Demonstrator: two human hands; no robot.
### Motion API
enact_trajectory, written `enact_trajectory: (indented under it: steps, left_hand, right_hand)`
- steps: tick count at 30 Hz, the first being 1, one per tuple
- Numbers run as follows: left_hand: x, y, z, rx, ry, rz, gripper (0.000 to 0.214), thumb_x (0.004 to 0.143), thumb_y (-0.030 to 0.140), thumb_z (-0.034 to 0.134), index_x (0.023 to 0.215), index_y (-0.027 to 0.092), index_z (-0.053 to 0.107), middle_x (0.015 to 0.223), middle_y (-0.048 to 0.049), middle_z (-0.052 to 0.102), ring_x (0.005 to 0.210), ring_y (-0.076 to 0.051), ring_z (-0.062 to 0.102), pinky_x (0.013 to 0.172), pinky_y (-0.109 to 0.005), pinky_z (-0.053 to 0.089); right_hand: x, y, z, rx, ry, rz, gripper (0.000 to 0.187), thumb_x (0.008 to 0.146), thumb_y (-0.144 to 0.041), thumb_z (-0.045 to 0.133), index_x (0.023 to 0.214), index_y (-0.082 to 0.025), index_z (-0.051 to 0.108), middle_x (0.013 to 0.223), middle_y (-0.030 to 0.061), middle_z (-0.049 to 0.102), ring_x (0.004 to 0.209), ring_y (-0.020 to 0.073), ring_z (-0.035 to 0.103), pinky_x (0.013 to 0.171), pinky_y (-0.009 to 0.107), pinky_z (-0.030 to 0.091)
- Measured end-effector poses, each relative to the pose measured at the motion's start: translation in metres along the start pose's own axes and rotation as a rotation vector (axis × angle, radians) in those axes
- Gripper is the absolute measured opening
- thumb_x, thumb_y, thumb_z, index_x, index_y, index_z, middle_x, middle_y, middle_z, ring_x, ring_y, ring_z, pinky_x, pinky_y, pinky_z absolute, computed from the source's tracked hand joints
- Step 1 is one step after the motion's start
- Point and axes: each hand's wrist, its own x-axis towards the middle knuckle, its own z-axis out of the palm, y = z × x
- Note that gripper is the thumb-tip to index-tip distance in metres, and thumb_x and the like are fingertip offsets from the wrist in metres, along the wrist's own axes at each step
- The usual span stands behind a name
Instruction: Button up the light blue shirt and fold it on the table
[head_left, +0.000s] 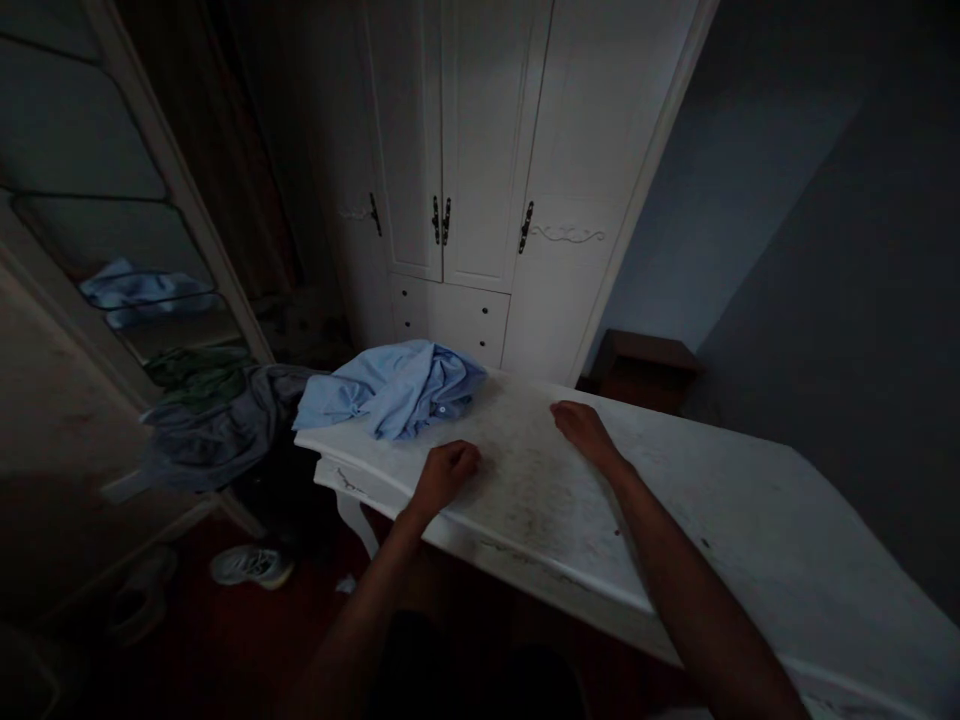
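A crumpled light blue shirt (397, 387) lies on the far left corner of a white table (750, 520). My left hand (446, 470) rests on the tabletop just right of the shirt, fingers curled into a loose fist, nothing visible in it. My right hand (581, 425) lies flat on the table further right, fingers stretched out and empty.
A white wardrobe (487, 190) with dark handles stands behind the table. To the left, grey and green clothes (217, 410) are heaped on a chair or rack, with a mirror above. A white shoe (251, 565) lies on the floor. A brown nightstand (645, 365) sits by the wall.
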Motion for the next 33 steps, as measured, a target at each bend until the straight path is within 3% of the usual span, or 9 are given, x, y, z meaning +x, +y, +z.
enact_trajectory:
  steps: [5,8,13,18,22,24,28,33]
  left_hand:
    - [0.008,-0.005,-0.011,-0.075,0.004,-0.036,0.034,0.079,0.043,0.051,0.083,0.017,0.072,0.069,-0.0041,0.071,0.067,-0.019,0.066,0.069,-0.029,0.051]
    - [0.006,-0.003,-0.012,-0.07,0.014,-0.015,0.033,0.078,0.042,0.052,0.086,0.017,0.072,0.071,-0.0038,0.073,0.072,-0.02,0.067,0.073,-0.03,0.051]
    - [0.001,-0.006,-0.008,-0.092,0.044,0.008,0.033,0.08,0.041,0.047,0.082,0.016,0.069,0.067,-0.003,0.069,0.067,-0.019,0.064,0.067,-0.029,0.048]
    - [-0.002,-0.005,-0.007,-0.106,0.049,0.032,0.031,0.082,0.041,0.045,0.07,0.018,0.063,0.06,-0.0001,0.061,0.061,-0.016,0.057,0.064,-0.027,0.044]
    - [-0.003,0.0,-0.009,-0.105,0.011,0.021,0.032,0.079,0.044,0.045,0.067,0.019,0.061,0.058,0.0003,0.057,0.059,-0.016,0.054,0.061,-0.026,0.042]
    - [-0.003,0.001,-0.01,-0.106,-0.014,0.03,0.032,0.077,0.046,0.047,0.067,0.019,0.061,0.058,0.0,0.058,0.06,-0.016,0.054,0.061,-0.026,0.042]
    - [-0.003,-0.001,-0.01,-0.127,-0.03,0.044,0.033,0.078,0.047,0.047,0.07,0.019,0.063,0.058,-0.0004,0.058,0.06,-0.017,0.055,0.061,-0.027,0.042]
    - [-0.005,-0.004,-0.008,-0.154,-0.029,0.082,0.031,0.08,0.042,0.047,0.074,0.017,0.064,0.061,-0.0005,0.059,0.061,-0.016,0.056,0.06,-0.026,0.042]
  right_hand:
    - [-0.008,-0.011,-0.01,0.006,0.176,0.069,0.056,0.082,-0.07,0.04,0.052,-0.023,0.035,0.047,-0.0038,0.037,0.047,0.0113,0.036,0.047,0.025,0.029]
    - [-0.03,-0.013,-0.009,0.059,0.195,0.127,0.058,0.08,-0.072,0.042,0.05,-0.023,0.034,0.045,-0.0045,0.036,0.043,0.0099,0.033,0.045,0.024,0.029]
    - [-0.092,-0.004,-0.021,0.048,0.188,0.205,0.058,0.078,-0.07,0.049,0.049,-0.022,0.034,0.044,-0.0053,0.033,0.042,0.0084,0.03,0.042,0.023,0.024]
    - [-0.164,0.002,-0.063,-0.06,0.284,0.365,0.059,0.075,-0.068,0.057,0.045,-0.022,0.035,0.04,-0.006,0.03,0.039,0.0079,0.027,0.04,0.024,0.02]
    - [-0.204,0.009,-0.089,0.089,0.397,0.439,0.06,0.077,-0.067,0.058,0.039,-0.023,0.039,0.033,-0.0027,0.038,0.037,0.0124,0.043,0.043,0.026,0.036]
    - [-0.214,0.014,-0.093,0.2,0.481,0.404,0.061,0.077,-0.066,0.058,0.038,-0.024,0.037,0.031,-0.0024,0.038,0.037,0.0136,0.045,0.049,0.028,0.043]
    - [-0.217,0.017,-0.088,0.284,0.595,0.386,0.061,0.077,-0.064,0.061,0.038,-0.025,0.037,0.03,-0.0035,0.038,0.033,0.0126,0.042,0.048,0.029,0.043]
    - [-0.212,0.01,-0.083,0.203,0.578,0.437,0.06,0.075,-0.063,0.065,0.037,-0.023,0.042,0.031,-0.0015,0.043,0.034,0.0129,0.046,0.045,0.027,0.04]
